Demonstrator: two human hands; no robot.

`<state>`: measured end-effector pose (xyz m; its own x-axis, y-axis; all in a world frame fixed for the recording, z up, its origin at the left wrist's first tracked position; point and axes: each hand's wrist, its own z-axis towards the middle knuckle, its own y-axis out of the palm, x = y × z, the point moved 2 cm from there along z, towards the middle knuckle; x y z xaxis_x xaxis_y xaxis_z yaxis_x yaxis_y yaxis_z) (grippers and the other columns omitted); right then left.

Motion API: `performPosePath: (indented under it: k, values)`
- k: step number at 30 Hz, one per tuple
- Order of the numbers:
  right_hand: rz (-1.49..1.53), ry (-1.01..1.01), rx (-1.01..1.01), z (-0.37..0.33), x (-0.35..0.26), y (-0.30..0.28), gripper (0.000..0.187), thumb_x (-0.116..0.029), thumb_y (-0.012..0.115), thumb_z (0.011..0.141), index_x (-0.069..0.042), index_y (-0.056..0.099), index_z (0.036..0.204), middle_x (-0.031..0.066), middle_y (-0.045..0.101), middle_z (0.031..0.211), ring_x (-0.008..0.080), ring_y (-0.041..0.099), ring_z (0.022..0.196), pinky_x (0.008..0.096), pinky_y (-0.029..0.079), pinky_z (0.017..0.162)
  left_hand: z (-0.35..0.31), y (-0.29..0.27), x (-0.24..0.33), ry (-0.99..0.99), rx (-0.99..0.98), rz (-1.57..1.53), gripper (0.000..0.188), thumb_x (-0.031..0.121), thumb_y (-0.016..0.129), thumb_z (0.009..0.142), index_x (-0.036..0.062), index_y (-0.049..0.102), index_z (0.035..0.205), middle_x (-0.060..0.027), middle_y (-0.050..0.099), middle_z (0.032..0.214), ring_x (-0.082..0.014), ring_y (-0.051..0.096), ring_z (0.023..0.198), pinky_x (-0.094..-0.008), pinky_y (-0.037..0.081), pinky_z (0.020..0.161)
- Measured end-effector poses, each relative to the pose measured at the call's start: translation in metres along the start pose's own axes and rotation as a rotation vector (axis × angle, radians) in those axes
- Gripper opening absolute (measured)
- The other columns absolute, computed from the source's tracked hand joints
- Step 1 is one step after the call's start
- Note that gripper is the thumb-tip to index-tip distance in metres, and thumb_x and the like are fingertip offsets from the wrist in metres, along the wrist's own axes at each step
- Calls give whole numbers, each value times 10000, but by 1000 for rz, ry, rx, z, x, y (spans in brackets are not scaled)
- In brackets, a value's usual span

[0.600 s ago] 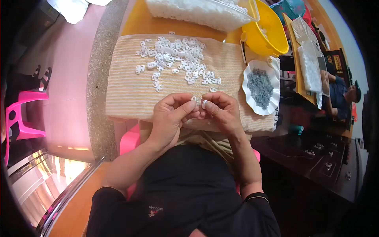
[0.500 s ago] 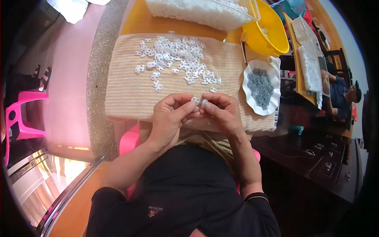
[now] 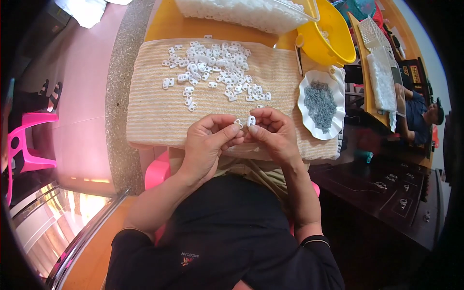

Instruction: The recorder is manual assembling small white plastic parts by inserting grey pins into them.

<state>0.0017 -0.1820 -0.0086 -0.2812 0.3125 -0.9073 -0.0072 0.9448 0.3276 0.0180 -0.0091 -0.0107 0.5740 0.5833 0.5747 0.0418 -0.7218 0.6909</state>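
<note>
Left hand (image 3: 205, 145): grip narrow, fingertips pinched on a small white clip (image 3: 239, 123), partly hidden; which way it points cannot be told.
Right hand (image 3: 271, 133): grip narrow on a second clip (image 3: 251, 120), long axis upright, just beside the first.
Place: both clips are held above the near edge of the cloth (image 3: 154, 108).
Pile (image 3: 217, 72): loose white clips farther back; bare cloth lies between it and the hands.
Right side: white plate (image 3: 308, 89) of grey metal bits, yellow bowl (image 3: 333, 41) behind.
Surface: yellow worktop (image 3: 169, 24); pink floor and pink chair (image 3: 24, 145) to the left.
</note>
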Motion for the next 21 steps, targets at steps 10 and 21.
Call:
performPosePath:
  k: [10,21]
  values:
    - [26,9,-11,-3,-2,0,321,-1,611,881,47,559,1194,129,657,957,190,660,838,317,556,758,0,-1,0,-22,-31,79,157,22,639,867,7,604,1019,-92,661,901,-144,655,779,-256,565,722]
    - [45,-9,-39,-3,-3,0,340,6,605,878,64,551,1209,155,662,964,204,659,844,321,547,764,-1,1,0,-30,-39,110,158,24,636,870,10,606,1024,-91,669,892,-136,656,754,-243,559,708]
